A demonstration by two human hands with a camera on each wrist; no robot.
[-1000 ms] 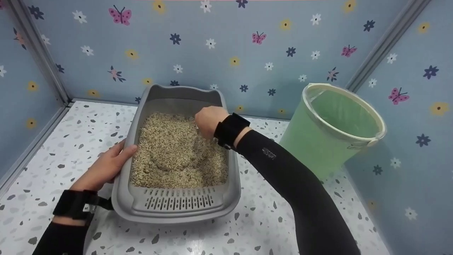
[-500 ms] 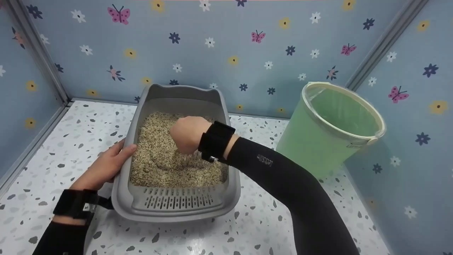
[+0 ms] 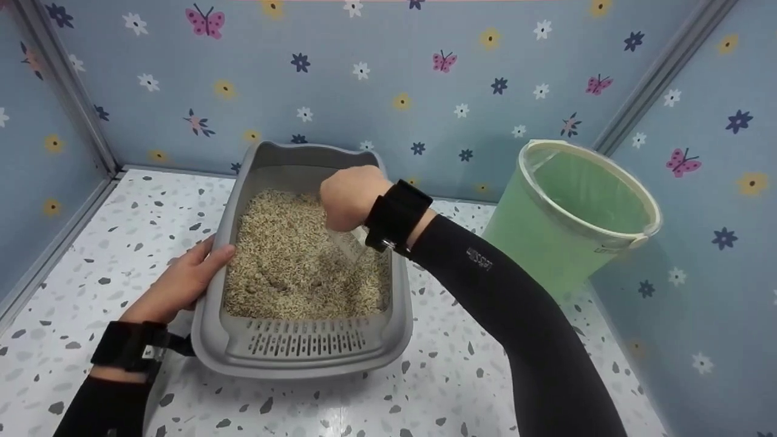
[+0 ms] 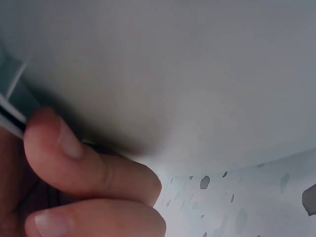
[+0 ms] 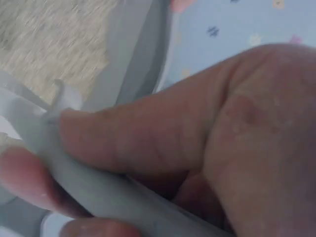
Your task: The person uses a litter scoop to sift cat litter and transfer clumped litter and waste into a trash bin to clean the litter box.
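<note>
A grey litter box (image 3: 300,366) stands on the speckled surface, with beige granular litter (image 3: 279,237) inside. My left hand (image 3: 179,282) grips its left rim, thumb on top; the left wrist view shows fingers (image 4: 113,175) curled below the rim, against the box's pale side. Over the right part of the litter, my right hand (image 3: 352,197) holds a litter scoop (image 3: 349,244) by its handle. Close up in the right wrist view, thumb and fingers wrap the pale grey handle (image 5: 98,185). The scoop's head is largely blurred, and its lower end meets the litter.
To the right stands a green bin (image 3: 540,255) with a cream rim and a clear liner. Blue flower-patterned panels (image 3: 364,91) rise behind and on both sides. White speckled flooring (image 3: 437,376) surrounds the box.
My right hand first swept left and toward me over the litter, then came back up and right with the scoop. The left hand stays on the rim.
</note>
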